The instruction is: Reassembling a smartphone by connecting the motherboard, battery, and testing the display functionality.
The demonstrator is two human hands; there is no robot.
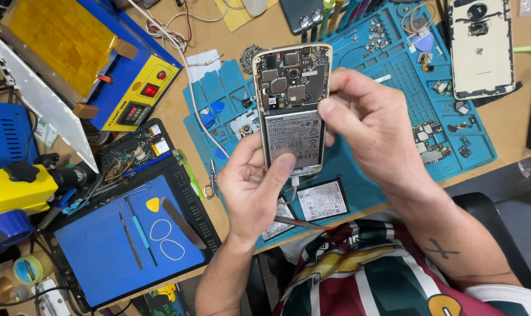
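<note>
- Opened phone [291, 108]: held upright above the blue work mat [388, 93], back cover off, circuit boards showing in its far half, grey battery [295, 140] seated in its near half.
- Left hand [251, 190]: closed around the phone's near end; thumb lies on the battery's lower right corner, fingers wrap behind the left edge.
- Right hand [368, 131]: grips the phone's right edge; thumb presses on the frame beside the battery's top, fingers pass behind.
- Loose battery [322, 200]: lies flat on the mat's near edge, just below the held phone, apart from both hands.
- Tweezers [297, 222]: rest near the left wrist at the table edge.
- Phone back cover [480, 50]: pale, lying far right on the mat.
- Blue tray [102, 240]: near left, carrying picks and hand tools.
- Yellow-and-blue heating unit [96, 52]: far left.
</note>
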